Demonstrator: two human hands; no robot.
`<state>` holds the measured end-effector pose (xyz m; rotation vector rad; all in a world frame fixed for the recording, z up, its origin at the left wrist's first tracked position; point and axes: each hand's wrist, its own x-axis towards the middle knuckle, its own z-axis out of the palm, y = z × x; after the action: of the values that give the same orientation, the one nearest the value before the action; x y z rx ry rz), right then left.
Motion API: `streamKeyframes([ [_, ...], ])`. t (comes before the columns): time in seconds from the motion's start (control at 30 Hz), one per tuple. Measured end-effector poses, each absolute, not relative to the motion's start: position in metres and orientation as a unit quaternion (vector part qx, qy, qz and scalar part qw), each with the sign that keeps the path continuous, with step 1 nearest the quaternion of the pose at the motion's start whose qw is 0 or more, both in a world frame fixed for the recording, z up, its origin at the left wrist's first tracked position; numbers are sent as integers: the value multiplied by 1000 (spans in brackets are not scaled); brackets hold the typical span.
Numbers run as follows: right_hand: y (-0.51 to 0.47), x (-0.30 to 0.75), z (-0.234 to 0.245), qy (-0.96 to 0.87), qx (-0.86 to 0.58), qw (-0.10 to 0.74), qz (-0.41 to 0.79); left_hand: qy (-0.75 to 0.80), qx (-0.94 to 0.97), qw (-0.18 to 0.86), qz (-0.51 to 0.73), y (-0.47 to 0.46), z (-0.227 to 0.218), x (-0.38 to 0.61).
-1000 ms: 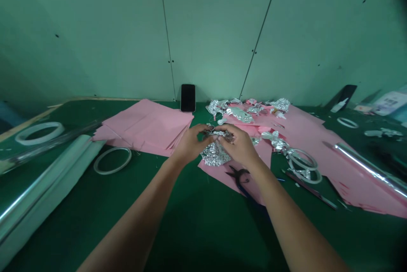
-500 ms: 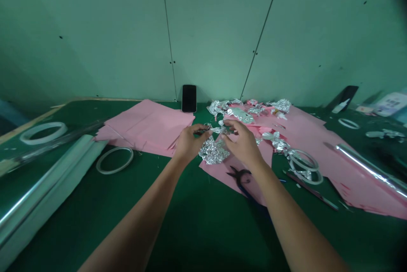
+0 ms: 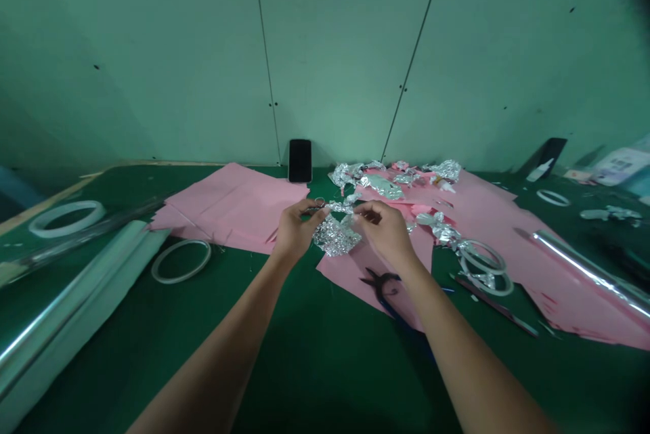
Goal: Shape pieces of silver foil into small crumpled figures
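Near the middle of the table, my left hand (image 3: 296, 229) is closed in a pinch on the left end of a crumpled piece of silver foil (image 3: 337, 237). A small wire loop shows at its fingertips. My right hand (image 3: 384, 229) has its thumb and fingers pinched at the right side of the same foil, above a sheet of pink paper (image 3: 350, 270). The foil's lower part spreads out between the hands, with a narrow twisted strip on top. Dark-jawed pliers (image 3: 378, 283) lie on the pink paper below my right hand, their handles partly under my forearm.
A phone (image 3: 300, 160) leans against the wall, beside a pink paper stack (image 3: 218, 207). Foil scraps (image 3: 380, 185) lie at the back. White rings (image 3: 181, 261), a foil roll (image 3: 583, 271), tweezers (image 3: 495, 305) and a long wrapped roll (image 3: 76, 305) lie around the green table (image 3: 325, 366).
My right fingers have curled in and drawn down to the foil's right side. My left hand keeps its pinch. The whole view has shifted slightly.
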<state>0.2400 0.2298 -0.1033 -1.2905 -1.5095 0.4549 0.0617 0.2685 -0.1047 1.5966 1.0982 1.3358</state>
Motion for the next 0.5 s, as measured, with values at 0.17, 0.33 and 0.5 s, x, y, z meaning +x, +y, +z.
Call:
streamKeyframes([
  [0.17,227,237,-104,-690,-515,488,144,447,624,371,522,269,-105,61],
  [0.33,227,234,-105,-643,-544,516,157,398,627,411,529,272,-111,60],
  [0.5,228,232,-105,-635,-554,504,189,405,654,393,504,272,-112,60],
])
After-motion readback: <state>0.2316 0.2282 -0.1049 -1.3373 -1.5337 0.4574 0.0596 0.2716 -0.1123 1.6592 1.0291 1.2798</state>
